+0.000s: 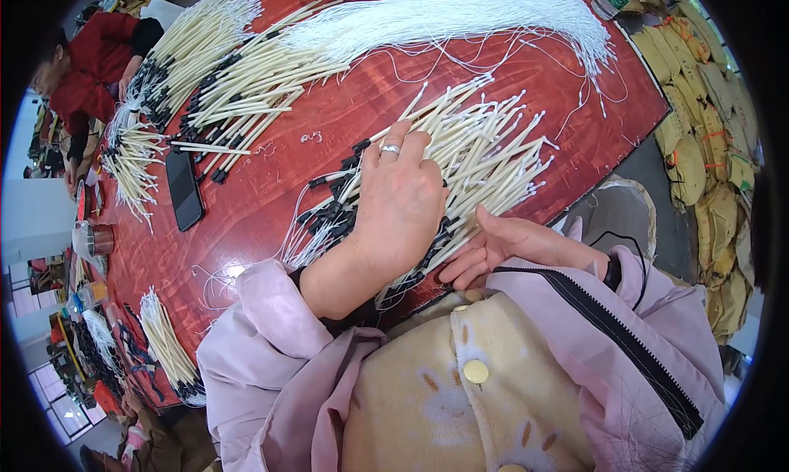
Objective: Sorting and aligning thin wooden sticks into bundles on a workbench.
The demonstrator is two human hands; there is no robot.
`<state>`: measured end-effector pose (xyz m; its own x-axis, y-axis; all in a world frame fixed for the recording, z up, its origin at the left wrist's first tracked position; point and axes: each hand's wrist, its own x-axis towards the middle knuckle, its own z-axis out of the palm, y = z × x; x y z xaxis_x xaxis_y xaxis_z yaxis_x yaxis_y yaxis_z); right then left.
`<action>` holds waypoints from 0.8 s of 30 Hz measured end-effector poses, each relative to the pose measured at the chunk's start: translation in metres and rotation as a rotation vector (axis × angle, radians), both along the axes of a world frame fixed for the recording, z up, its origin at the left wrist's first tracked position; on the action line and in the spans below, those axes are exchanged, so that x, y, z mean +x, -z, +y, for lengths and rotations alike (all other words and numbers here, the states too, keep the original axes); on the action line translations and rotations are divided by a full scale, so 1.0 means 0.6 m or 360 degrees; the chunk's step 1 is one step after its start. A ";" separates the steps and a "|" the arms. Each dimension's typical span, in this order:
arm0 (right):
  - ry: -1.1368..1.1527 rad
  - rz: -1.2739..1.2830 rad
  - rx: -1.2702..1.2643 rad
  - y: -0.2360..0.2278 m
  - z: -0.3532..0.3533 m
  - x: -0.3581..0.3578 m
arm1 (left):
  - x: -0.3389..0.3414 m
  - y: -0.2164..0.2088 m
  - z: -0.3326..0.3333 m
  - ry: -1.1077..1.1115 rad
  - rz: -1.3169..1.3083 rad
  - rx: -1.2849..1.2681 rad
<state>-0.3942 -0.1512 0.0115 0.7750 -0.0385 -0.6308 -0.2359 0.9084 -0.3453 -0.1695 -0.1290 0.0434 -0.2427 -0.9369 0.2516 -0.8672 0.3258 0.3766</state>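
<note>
A large heap of thin cream sticks with black ends and white strings lies on the red table before me. My left hand, with a ring on one finger, rests on top of the heap near the black ends. Its fingers curl down round some of the sticks; its fingertips are partly hidden. Beside the heap's near edge, my right hand is turned partly palm up, with thumb and fingers apart. Nothing is seen in it, and some fingertips lie close to the lowest sticks.
More stick bundles and a long hank of white string lie across the far side of the red table. A dark phone is at left. Another person works at far left. Filled tan sacks stand at right.
</note>
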 end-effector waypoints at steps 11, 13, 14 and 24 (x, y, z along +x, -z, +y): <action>-0.0010 -0.0185 0.0100 0.021 -0.011 -0.006 | 0.092 -0.065 0.074 -0.0068 0.0289 0.0206; -0.0030 -0.0244 0.0090 0.024 -0.013 -0.004 | 0.108 -0.073 0.088 -0.0027 0.0147 0.0280; -0.0042 -0.0232 0.0031 0.022 -0.012 -0.005 | 0.111 -0.076 0.085 -0.0027 0.0143 0.0276; -0.0083 -0.0126 -0.0164 0.001 -0.010 0.011 | 0.108 -0.014 -0.131 -0.0117 0.0054 0.0622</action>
<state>-0.3875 -0.1575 0.0109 0.8248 -0.0585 -0.5624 -0.2501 0.8543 -0.4556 -0.1047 -0.2074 0.0518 -0.1693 -0.9782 -0.1206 -0.8677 0.0899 0.4889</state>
